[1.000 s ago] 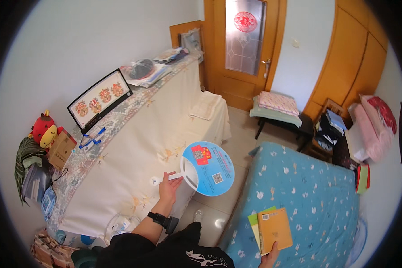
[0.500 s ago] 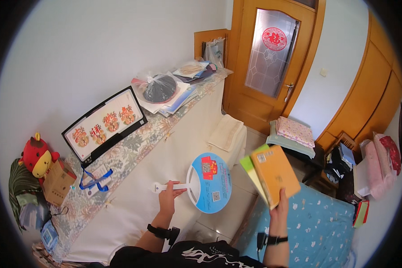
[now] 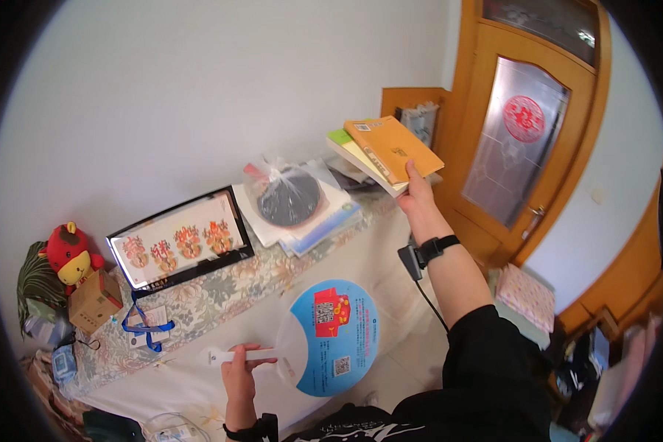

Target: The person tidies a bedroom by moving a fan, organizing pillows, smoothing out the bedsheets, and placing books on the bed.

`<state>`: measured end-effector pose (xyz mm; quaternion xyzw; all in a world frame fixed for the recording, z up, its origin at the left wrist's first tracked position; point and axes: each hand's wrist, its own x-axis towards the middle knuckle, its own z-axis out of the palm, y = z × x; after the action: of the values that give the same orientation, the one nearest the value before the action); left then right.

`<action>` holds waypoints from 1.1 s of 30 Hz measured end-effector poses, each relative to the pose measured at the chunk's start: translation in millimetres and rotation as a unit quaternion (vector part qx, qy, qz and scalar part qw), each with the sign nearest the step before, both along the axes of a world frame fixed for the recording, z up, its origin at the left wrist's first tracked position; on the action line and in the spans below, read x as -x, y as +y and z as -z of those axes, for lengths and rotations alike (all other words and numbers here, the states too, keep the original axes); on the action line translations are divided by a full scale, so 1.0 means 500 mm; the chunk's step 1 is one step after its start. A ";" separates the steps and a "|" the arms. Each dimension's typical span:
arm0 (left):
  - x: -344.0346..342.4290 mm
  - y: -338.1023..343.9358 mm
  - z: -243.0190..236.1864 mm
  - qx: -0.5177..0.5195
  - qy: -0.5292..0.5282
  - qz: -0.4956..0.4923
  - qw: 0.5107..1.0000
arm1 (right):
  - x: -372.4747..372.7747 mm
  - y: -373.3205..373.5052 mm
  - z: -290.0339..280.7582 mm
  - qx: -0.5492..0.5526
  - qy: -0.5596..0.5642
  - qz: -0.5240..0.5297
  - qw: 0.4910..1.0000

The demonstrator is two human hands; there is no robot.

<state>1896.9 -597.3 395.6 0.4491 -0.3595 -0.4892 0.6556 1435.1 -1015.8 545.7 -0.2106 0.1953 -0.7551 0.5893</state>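
My left hand (image 3: 239,372) grips the white handle of a round blue plastic fan (image 3: 342,339), held low over the cream cover of the long surface along the wall. My right hand (image 3: 418,193) is raised at arm's length, closed on an orange book (image 3: 387,144) stacked on a green-and-yellow one (image 3: 353,158), near the far end of that surface. Below and left of the books are a pile of papers (image 3: 317,232) and a dark round object (image 3: 287,202) in a clear bag. A black-framed picture (image 3: 180,240) leans at the wall to their left.
A red plush cow (image 3: 70,254), a cardboard box (image 3: 92,306) and a blue lanyard (image 3: 155,328) sit at the left. At the right stand a wooden door (image 3: 512,236), folded bedding (image 3: 524,295) on a low seat, and a crowded chair (image 3: 589,353).
My right hand has lifted the books from over the bed toward the back of the long surface. My left hand has moved down-left with the fan. The view has turned toward the wall.
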 end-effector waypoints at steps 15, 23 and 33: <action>0.421 -0.535 -0.360 0.165 0.232 -0.086 0.955 | 0.285 -0.239 0.151 -0.090 0.123 -0.252 0.956; 0.488 -1.014 -0.383 0.042 0.307 -0.024 0.951 | 0.563 0.043 0.319 -0.087 0.222 -0.243 0.940; 0.705 -0.996 -0.347 -0.031 0.129 0.051 0.990 | 1.244 0.678 1.167 -0.471 0.139 0.054 0.869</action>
<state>1544.3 -1095.3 569.2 0.3836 -0.2790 -0.5872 0.6559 813.2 -676.6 -37.7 -0.0001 0.6191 -0.5671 0.5433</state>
